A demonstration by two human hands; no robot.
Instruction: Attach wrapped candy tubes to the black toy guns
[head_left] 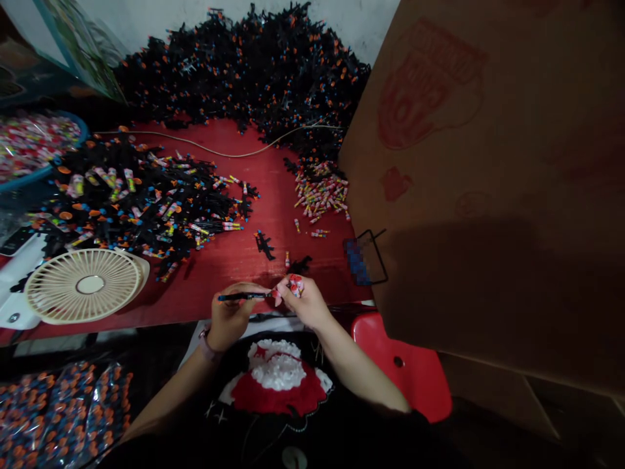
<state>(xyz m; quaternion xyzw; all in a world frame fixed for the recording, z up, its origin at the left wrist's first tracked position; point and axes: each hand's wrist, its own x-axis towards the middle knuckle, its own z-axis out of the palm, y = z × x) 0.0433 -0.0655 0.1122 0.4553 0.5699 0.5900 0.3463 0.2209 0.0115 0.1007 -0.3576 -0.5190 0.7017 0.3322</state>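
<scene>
At the front edge of the red table, my left hand (pixel 229 320) is closed on a slim black toy gun (pixel 244 296) with a blue tip, held level. Its other end meets the fingertips of my right hand (pixel 312 307), which is curled around several small pink, red and white pieces (pixel 295 284). Just beyond my hands lie a small coloured tube (pixel 287 259) and a dark toy gun (pixel 299 265). Another black toy gun (pixel 264 245) rests farther left. A pile of small pink-and-yellow tubes (pixel 322 193) sits behind them.
Black toy guns with orange and blue parts form a large heap (pixel 244 71) against the wall. A mixed heap (pixel 161 189), a cream fan (pixel 90 284) and a blue tub (pixel 81 127) stand left. Right are a tall cardboard box (pixel 463 195) and red chair (pixel 415 378).
</scene>
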